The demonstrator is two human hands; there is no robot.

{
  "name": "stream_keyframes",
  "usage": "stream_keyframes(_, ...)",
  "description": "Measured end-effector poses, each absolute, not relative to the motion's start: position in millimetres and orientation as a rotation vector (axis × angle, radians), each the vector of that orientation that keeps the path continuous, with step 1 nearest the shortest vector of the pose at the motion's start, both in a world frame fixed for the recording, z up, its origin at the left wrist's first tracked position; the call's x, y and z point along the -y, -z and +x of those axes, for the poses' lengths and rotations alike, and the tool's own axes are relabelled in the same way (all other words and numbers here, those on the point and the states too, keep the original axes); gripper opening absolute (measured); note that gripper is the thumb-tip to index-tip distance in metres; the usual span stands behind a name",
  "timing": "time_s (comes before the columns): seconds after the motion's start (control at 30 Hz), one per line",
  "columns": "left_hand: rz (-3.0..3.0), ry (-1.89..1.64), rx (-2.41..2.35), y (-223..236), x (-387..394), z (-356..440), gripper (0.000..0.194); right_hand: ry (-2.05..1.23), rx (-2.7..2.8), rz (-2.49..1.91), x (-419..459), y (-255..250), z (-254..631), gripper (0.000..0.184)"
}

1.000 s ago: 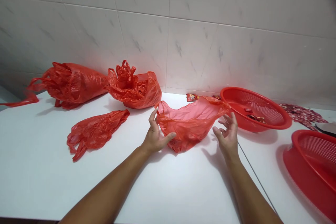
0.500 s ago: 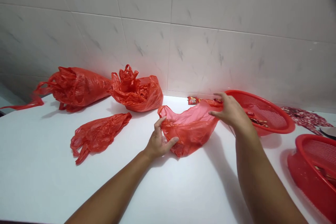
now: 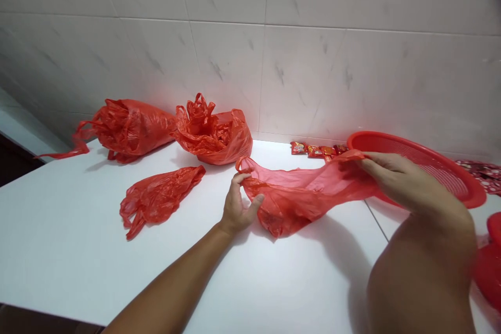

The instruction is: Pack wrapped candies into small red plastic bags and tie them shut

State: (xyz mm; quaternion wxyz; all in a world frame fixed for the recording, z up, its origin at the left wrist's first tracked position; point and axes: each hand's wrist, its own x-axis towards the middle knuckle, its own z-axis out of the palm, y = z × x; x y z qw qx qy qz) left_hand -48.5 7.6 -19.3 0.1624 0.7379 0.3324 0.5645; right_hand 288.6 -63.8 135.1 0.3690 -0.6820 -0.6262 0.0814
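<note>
A thin red plastic bag [image 3: 297, 206] lies opened out on the white table, its mouth facing up and away from me. My left hand [image 3: 239, 206] grips its left side, fingers behind the rim and thumb in front. With its fingers partly inside the mouth, my right hand [image 3: 399, 177] holds the right edge and stretches it to the right. Behind the bag, several small red snack packets [image 3: 313, 150] sit in a row by the wall.
A crumpled red bag [image 3: 160, 201] lies to the left. Two fuller red bags, one on its side [image 3: 136, 128] and one open-topped [image 3: 223, 141], rest by the tiled wall. A red plastic basket [image 3: 442, 167] stands at the right, with another red container [image 3: 489, 271] nearer me.
My right hand has taken the bag's right edge and pulled it to the right, widening the mouth. My left hand keeps its hold. The view has shifted slightly left.
</note>
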Motion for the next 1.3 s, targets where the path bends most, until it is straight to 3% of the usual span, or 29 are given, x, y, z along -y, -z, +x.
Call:
stream_keyframes(0.17, 2.082, -1.718, -1.051, 8.7, -11.8, -52.8, 0.041, -0.118, 1.265, -1.772, 82.2, -147.0, 296.4, 0.031)
stream_keyframes(0.27, 2.039, -1.814, -1.095, -9.4, -18.0, -50.7, 0.033, -0.224, 1.251, -1.753, 91.4, -150.2, 302.1, 0.027)
stream_keyframes(0.4, 1.94, -1.814, -1.174, -64.4, -29.4, -37.7, 0.019, -0.318, 1.422, -1.745, 96.5, -153.8, 306.1, 0.035)
stream_keyframes(0.5, 1.878, -1.773, -1.156, -116.5, -35.0, -27.4, 0.018, -0.445, 1.411, -1.458, 92.1, -154.6, 304.9, 0.042)
stream_keyframes(0.63, 1.799, -1.847, -0.978, -162.2, -30.6, -20.0, 0.023, -0.633, 1.226, -1.083, 79.5, -154.0, 295.6, 0.031)
stream_keyframes(0.8, 1.703, -1.854, -0.802, -169.7, -15.3, -11.1, 0.026, -0.635, 1.193, -0.879, 59.6, -152.8, 271.2, 0.025)
stream_keyframes(1.0, 1.762, -1.481, -0.75, -171.6, 0.6, -10.3, 0.036, -0.902, 1.382, -0.807, 53.9, -151.4, 233.1, 0.057)
stream_keyframes(1.1, 1.844, -1.307, -0.716, -174.9, 10.9, -8.1, 0.03, -1.035, 1.528, -0.95, 56.7, -151.5, 212.5, 0.066)
stream_keyframes(1.23, 1.998, -1.183, -0.723, -173.2, 22.8, 0.2, 0.018, -1.027, 1.716, -1.074, 56.7, -151.4, 193.3, 0.03)
stream_keyframes(1.3, 2.032, -1.185, -0.756, -170.9, 24.1, 2.1, 0.015, -1.043, 1.787, -1.121, 55.3, -151.4, 191.6, 0.031)
